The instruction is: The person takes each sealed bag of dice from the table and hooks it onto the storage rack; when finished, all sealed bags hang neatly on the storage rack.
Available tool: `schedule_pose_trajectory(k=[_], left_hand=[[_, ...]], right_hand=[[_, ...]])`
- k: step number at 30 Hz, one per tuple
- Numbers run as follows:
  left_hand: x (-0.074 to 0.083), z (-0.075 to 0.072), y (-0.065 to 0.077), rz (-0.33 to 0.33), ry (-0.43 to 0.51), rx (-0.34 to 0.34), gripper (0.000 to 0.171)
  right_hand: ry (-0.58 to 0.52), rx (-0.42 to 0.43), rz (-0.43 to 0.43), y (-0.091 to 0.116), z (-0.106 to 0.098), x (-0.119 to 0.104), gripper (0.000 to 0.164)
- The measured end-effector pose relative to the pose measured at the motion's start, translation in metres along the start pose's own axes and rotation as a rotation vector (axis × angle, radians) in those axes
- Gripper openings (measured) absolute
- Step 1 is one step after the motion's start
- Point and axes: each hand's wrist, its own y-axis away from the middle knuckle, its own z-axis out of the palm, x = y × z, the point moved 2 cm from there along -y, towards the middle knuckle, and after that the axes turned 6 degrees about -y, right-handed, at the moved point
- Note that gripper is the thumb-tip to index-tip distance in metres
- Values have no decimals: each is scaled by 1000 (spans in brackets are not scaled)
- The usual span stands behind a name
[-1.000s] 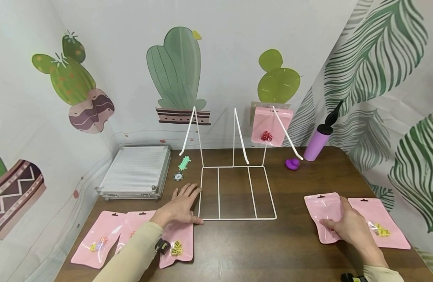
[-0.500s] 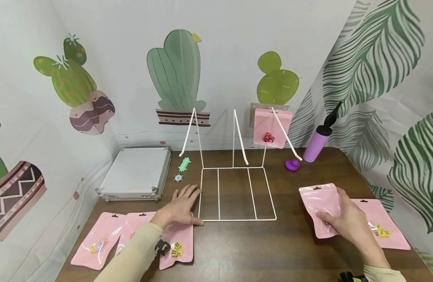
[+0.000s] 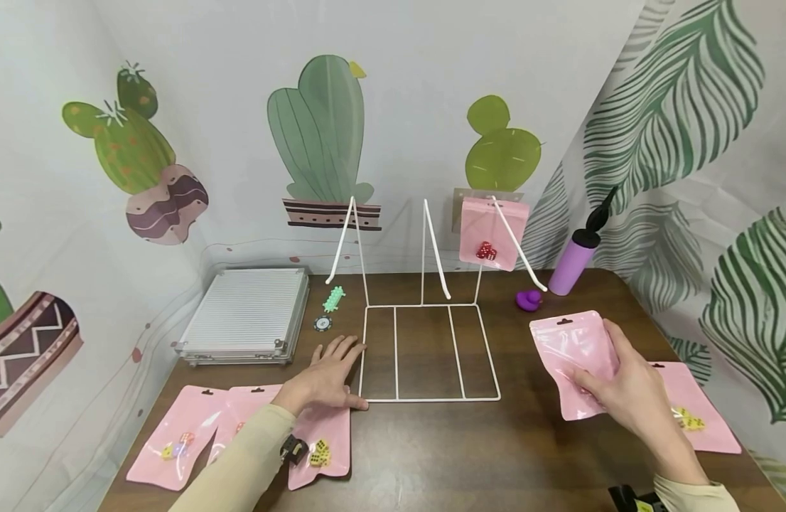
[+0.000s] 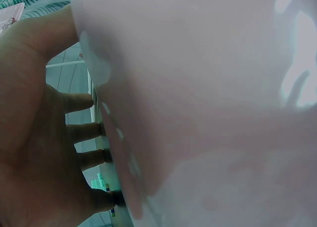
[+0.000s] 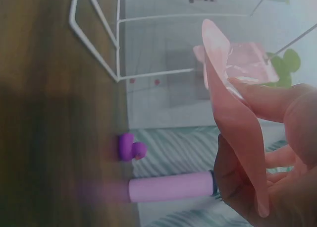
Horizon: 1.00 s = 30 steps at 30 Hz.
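Observation:
My right hand (image 3: 636, 387) pinches a pink zip pouch (image 3: 575, 355) between thumb and fingers, above the table at the right. In the right wrist view the pouch (image 5: 233, 113) is seen edge-on, thumb on one face and fingers behind. My left hand (image 3: 325, 377) lies with fingers spread at the left side of the white wire rack (image 3: 397, 355), its thumb by the front corner. Beneath the left wrist is a pink pouch of yellow dice (image 3: 329, 434), which fills most of the left wrist view. Another pouch, with red dice (image 3: 495, 231), hangs on the rack's right prong.
Two more pink pouches (image 3: 175, 434) lie at the left, partly behind the left sleeve. One with yellow dice (image 3: 696, 405) lies at the right. A silver case (image 3: 246, 313), a green toy (image 3: 333, 299), a poker chip (image 3: 322, 323), a purple duck (image 3: 529, 300) and a purple pump (image 3: 572, 263) stand behind.
My right hand has raised the pink pouch off the table and brought it a little left and toward the back. The left hand stays in place at the rack.

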Motion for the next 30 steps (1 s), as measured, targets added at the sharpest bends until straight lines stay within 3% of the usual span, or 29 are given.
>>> schedule_pose_trajectory(k=[10,21,30], left_hand=[[0,0,1,0,-2,-7,113],[0,-2,0,-1,-10,-7,115],[1,0,0,2,-5,0,112]], right_hand=[[-46,6,-4,2,-10,-27,101],[-105,63,-127,5,-22,-54,99],[-163,121,-177,14,-28,-71,101]])
